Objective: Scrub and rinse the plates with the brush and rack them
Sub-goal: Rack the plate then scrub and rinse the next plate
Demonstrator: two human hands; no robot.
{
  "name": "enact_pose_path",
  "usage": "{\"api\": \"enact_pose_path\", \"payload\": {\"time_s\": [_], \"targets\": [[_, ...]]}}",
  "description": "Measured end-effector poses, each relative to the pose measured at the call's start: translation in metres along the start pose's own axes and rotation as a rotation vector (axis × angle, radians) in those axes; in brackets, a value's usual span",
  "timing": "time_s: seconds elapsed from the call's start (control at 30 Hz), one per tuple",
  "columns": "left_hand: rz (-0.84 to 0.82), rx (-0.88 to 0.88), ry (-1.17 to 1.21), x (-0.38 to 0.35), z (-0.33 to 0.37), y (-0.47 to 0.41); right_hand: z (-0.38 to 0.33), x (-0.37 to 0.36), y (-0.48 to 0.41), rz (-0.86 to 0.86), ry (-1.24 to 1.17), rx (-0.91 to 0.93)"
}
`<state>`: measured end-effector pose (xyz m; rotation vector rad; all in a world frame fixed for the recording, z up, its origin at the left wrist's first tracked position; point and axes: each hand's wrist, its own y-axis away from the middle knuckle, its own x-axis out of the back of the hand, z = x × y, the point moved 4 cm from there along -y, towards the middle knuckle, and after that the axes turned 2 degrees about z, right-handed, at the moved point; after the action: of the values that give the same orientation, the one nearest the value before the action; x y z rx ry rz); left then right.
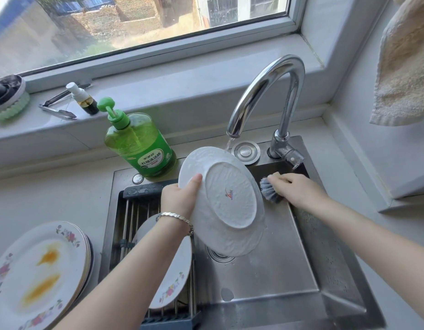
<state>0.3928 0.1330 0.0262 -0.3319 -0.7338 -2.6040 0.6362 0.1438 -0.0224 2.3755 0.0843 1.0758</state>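
Observation:
My left hand (180, 197) grips the left rim of a white plate (227, 203), thumb on its underside, holding it tilted over the steel sink (273, 277). Water runs from the chrome faucet (270, 91) onto the plate's top edge. My right hand (294, 189) holds a grey dish brush (269, 189) just right of the plate, bristles towards it. One floral plate (173, 277) lies on the rack (130, 225) across the sink's left side. A stack of dirty floral plates (39, 270) with orange stains sits on the counter at the left.
A green dish-soap pump bottle (139, 144) stands behind the sink. On the windowsill lie tongs (56, 108), a small spray bottle (83, 100) and a green scrubber (8, 98). A beige towel (406, 60) hangs at the upper right.

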Motion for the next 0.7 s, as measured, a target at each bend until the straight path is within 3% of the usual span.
{"api": "enact_pose_path", "payload": {"time_s": [0.2, 0.37, 0.43, 0.57, 0.7], "targets": [[-0.020, -0.066, -0.017, -0.002, 0.002, 0.009, -0.072, -0.029, 0.075, -0.041, -0.183, 0.521], [-0.047, -0.048, 0.067, 0.007, -0.002, 0.018, -0.055, 0.000, 0.022, 0.229, -0.303, 0.263], [-0.026, -0.068, 0.064, 0.011, -0.002, 0.020, -0.053, -0.007, 0.034, 0.207, -0.262, 0.244], [-0.006, -0.058, 0.068, 0.011, -0.009, 0.023, -0.085, -0.023, 0.071, 0.101, -0.206, 0.460], [0.010, -0.010, 0.155, 0.017, -0.011, 0.023, -0.064, -0.003, 0.036, 0.189, -0.170, 0.311]]}}
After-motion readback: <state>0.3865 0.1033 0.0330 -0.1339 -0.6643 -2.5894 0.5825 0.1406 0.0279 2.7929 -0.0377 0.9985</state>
